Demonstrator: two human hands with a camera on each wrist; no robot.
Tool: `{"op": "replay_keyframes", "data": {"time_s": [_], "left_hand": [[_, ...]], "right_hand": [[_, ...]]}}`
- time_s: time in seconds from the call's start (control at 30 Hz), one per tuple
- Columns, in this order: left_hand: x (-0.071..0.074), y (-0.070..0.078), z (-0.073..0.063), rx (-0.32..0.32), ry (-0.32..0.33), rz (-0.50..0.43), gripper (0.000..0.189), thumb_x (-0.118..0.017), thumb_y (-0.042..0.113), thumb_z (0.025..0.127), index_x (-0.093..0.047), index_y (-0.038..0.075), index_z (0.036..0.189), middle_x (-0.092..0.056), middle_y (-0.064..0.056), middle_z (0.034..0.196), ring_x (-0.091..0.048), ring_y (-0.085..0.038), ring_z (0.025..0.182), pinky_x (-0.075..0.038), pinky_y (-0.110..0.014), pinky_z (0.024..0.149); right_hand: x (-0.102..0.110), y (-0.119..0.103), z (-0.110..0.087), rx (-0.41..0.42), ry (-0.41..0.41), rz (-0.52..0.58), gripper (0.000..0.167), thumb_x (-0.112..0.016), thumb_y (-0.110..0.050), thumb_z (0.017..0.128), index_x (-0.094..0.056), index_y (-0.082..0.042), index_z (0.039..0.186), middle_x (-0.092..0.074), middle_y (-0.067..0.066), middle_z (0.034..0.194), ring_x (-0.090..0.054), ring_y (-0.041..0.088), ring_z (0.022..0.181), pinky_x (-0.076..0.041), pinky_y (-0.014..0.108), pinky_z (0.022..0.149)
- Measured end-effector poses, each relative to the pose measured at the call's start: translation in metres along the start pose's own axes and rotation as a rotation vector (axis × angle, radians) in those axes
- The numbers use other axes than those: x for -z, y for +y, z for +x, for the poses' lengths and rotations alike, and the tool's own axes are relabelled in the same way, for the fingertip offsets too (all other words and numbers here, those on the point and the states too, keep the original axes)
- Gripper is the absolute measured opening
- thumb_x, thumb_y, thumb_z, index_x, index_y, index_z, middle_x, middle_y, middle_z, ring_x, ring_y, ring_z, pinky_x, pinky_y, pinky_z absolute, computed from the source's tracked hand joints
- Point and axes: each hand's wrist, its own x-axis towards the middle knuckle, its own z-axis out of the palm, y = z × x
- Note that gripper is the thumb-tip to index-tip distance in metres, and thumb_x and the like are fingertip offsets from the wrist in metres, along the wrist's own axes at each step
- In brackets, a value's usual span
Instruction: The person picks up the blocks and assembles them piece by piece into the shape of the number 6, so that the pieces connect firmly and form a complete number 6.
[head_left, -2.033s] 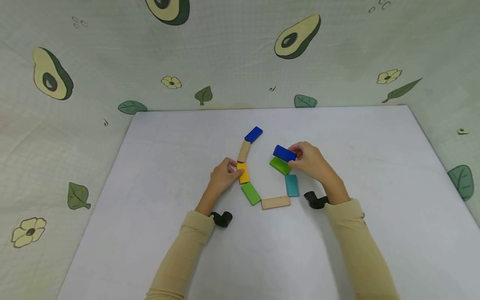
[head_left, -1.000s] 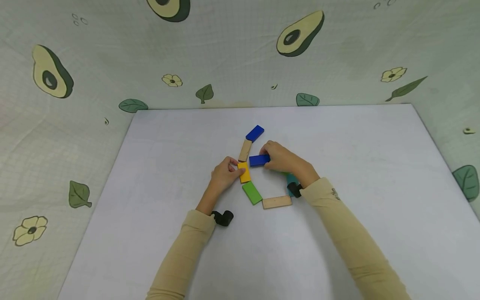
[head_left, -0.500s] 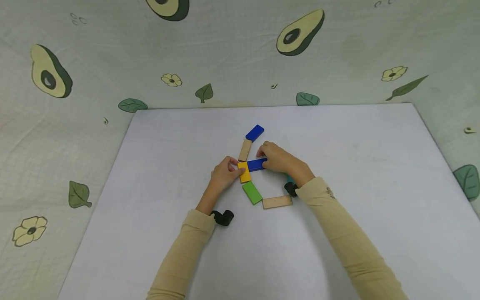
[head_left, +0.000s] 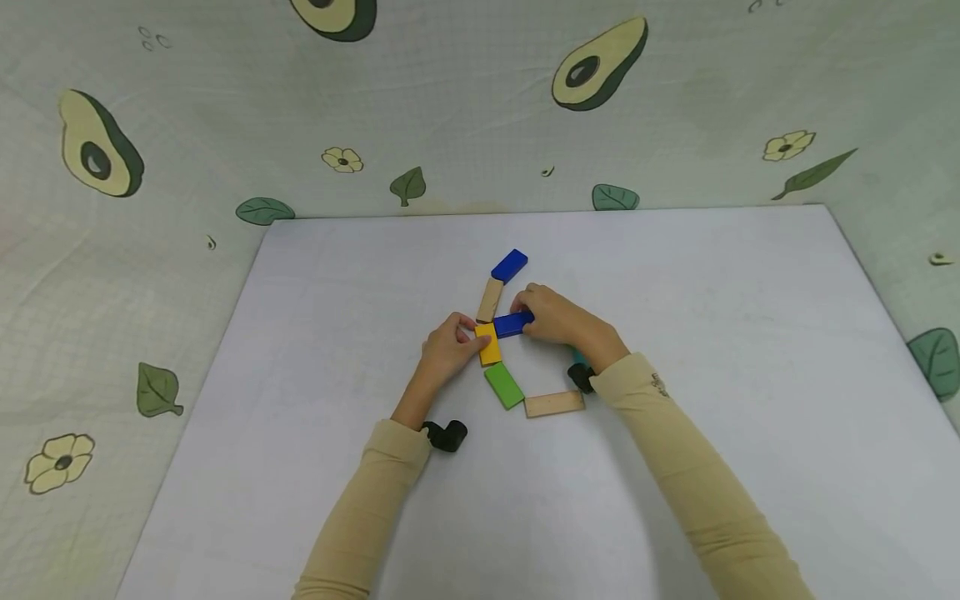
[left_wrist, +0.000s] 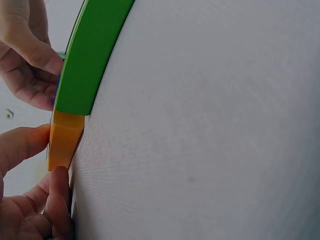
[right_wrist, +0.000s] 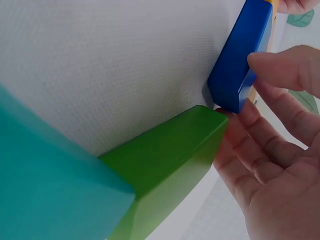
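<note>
My left hand pinches a yellow block between thumb and fingers; the left wrist view shows a fingertip at its end. My right hand holds a blue block by its right end, thumb on one face in the right wrist view. The blue block's left end is against or very near the yellow block's upper right side. Below the yellow block lies a green block. A second green block shows beside my right fingers in the right wrist view; my right hand hides it in the head view.
A plain wooden block and another blue block continue the curve upward. Another wooden block lies at the bottom, near a teal block mostly behind my right wrist. All rest on a white table before an avocado-print cloth.
My right hand has carried the blue block leftward from above the right green block to the yellow block's side, then shifted it slightly. My left hand has stayed on the yellow block.
</note>
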Motion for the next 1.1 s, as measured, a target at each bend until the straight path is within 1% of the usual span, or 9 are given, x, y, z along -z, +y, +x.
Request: {"op": "replay_keyframes", "data": {"time_s": [0.27, 0.47, 0.73, 0.9, 1.0, 1.1], "left_hand": [[0.000, 0.000, 0.000, -0.018, -0.003, -0.001, 0.034, -0.065, 0.035, 0.085, -0.054, 0.012, 0.109, -0.057, -0.006, 0.082, -0.050, -0.021, 0.072, -0.028, -0.029, 0.068], [0.001, 0.002, -0.001, -0.001, -0.005, -0.002, 0.035, -0.065, 0.035, 0.085, -0.053, 0.012, 0.109, -0.057, -0.006, 0.082, -0.049, -0.020, 0.071, -0.029, -0.028, 0.066], [0.002, 0.002, -0.001, -0.005, -0.009, 0.000, 0.034, -0.065, 0.035, 0.085, -0.054, 0.012, 0.108, -0.056, -0.006, 0.082, -0.049, -0.020, 0.071, -0.028, -0.028, 0.067], [0.002, 0.002, -0.001, -0.002, -0.011, 0.000, 0.035, -0.065, 0.035, 0.085, -0.053, 0.012, 0.109, -0.056, -0.006, 0.081, -0.049, -0.020, 0.070, -0.030, -0.028, 0.065], [0.002, 0.002, -0.001, -0.001, -0.007, 0.003, 0.035, -0.065, 0.035, 0.085, -0.054, 0.012, 0.109, -0.056, -0.006, 0.082, -0.049, -0.020, 0.070, -0.030, -0.028, 0.065], [0.001, 0.001, -0.001, -0.007, -0.003, 0.002, 0.035, -0.066, 0.035, 0.085, -0.054, 0.012, 0.109, -0.056, -0.006, 0.082, -0.050, -0.021, 0.071, -0.029, -0.028, 0.067]], "right_hand": [[0.000, -0.001, 0.000, -0.011, 0.005, -0.001, 0.030, -0.058, -0.004, 0.085, -0.058, -0.001, 0.115, -0.054, 0.015, 0.113, -0.049, 0.026, 0.104, -0.041, 0.040, 0.097], [0.002, -0.003, -0.001, 0.008, 0.016, 0.010, 0.030, -0.057, -0.003, 0.085, -0.058, 0.000, 0.115, -0.054, 0.016, 0.112, -0.050, 0.026, 0.104, -0.041, 0.041, 0.096], [0.001, -0.003, -0.001, -0.004, 0.026, 0.044, 0.030, -0.056, -0.001, 0.085, -0.059, 0.001, 0.115, -0.054, 0.016, 0.112, -0.050, 0.027, 0.103, -0.041, 0.040, 0.096], [0.001, 0.000, -0.002, -0.010, 0.040, 0.079, 0.031, -0.055, -0.001, 0.085, -0.057, 0.001, 0.116, -0.053, 0.016, 0.114, -0.051, 0.027, 0.103, -0.042, 0.040, 0.096], [0.006, 0.002, -0.007, -0.031, 0.063, 0.108, 0.033, -0.053, -0.004, 0.087, -0.055, 0.001, 0.119, -0.052, 0.017, 0.118, -0.050, 0.029, 0.108, -0.042, 0.042, 0.096], [0.013, 0.004, -0.016, -0.071, 0.090, 0.125, 0.033, -0.052, -0.006, 0.089, -0.054, 0.001, 0.121, -0.050, 0.019, 0.122, -0.048, 0.032, 0.113, -0.041, 0.045, 0.097]]}}
